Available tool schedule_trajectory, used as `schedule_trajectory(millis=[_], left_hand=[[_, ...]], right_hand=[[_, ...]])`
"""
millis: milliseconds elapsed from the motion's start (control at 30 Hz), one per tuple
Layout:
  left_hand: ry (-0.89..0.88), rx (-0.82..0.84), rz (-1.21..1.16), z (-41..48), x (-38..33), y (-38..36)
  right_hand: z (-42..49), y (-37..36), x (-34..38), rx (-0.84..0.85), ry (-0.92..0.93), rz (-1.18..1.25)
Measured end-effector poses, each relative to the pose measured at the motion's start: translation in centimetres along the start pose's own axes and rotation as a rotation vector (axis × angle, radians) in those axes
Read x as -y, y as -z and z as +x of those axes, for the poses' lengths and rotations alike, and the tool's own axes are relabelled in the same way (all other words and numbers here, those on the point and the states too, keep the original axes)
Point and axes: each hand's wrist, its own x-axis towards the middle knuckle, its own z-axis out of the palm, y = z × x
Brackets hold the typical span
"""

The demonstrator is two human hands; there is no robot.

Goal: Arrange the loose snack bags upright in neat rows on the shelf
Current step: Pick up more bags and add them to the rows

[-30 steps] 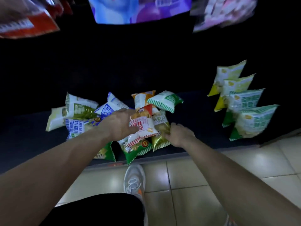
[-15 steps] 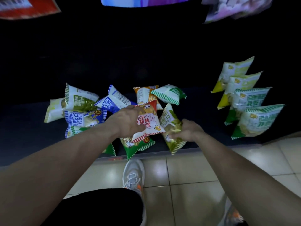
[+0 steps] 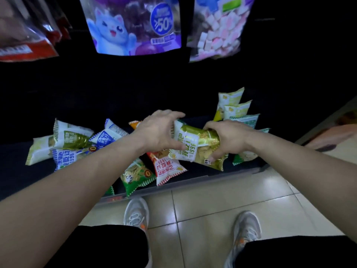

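The red bag (image 3: 167,168) that the left hand (image 3: 156,132) was lifting half a second ago is back down on the shelf (image 3: 15,167), flat near the front edge beside a green bag (image 3: 136,176). That hand has let go and moved right. It is now spread wide, fingers only lightly bent, with thumb and fingertips at the left end of the olive bag (image 3: 190,147). I cannot tell whether it presses the bag or only steadies it. The right hand (image 3: 229,140) has raised this olive bag off the pile and has its fingers curled firmly round the right end, so the bag hangs tilted in the air above the red one, between the two hands. It has also travelled toward the row of standing bags (image 3: 238,111) on the right of the shelf, just beyond the right wrist. This suggests one bag has been chosen for placing and the red one put off for later. The heap on the left (image 3: 71,140), including a blue bag (image 3: 108,135), lies jumbled and flat, so most of the sorting is not yet done. The likely next move is to stand the olive bag at the front of that row.
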Motion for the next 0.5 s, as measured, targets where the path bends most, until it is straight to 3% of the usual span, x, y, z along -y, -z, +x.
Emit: schedule_trajectory(millis=[67,200,367,500], left_hand=[[-0.071,0.017,0.146,0.3,-1.5,0.5],[-0.043,0.079,0.18,0.6,-3.2,0.7],[0.007,0.035,0.057,0.9,-3.0,0.3],[0.093,0.053,-0.052,1.2,-2.1,0.0]], right_hand=[[-1.6,0.3,0.1,-0.04,0.01,0.022],[-2.8,-0.4,0.0,-0.103,0.029,0.05],[-2.6,-0.8,-0.7,-0.182,0.03,0.033],[-2.3,-0.8,-2.7,-0.268,-0.023,0.188]])
